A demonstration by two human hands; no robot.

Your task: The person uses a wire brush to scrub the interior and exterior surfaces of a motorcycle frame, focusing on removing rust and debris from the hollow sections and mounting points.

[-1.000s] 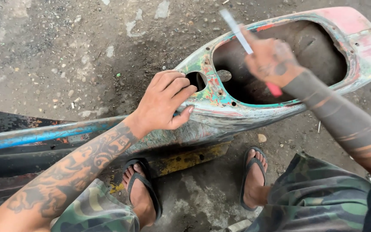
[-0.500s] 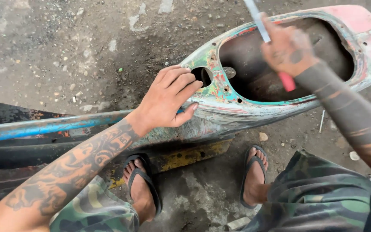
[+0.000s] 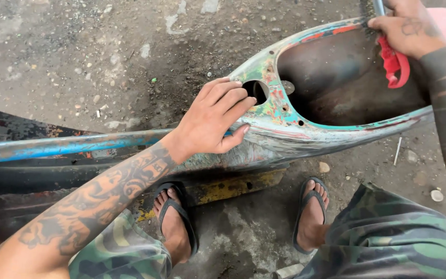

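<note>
Scooter body panel [image 3: 285,129], old and scratched, lies on the gritty ground in front of the person's feet. Left hand [image 3: 212,119] rests spread flat on its rim beside a round hole, pressing so it stays put. Right hand [image 3: 406,28] grips a red-handled tool [image 3: 394,64] at the far edge of the big opening.

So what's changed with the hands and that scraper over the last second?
The right hand carried the red-handled scraper up to the far rim of the worn painted shell, its blade now out of frame. The left hand stayed pressed on the shell beside the round hole.
</note>
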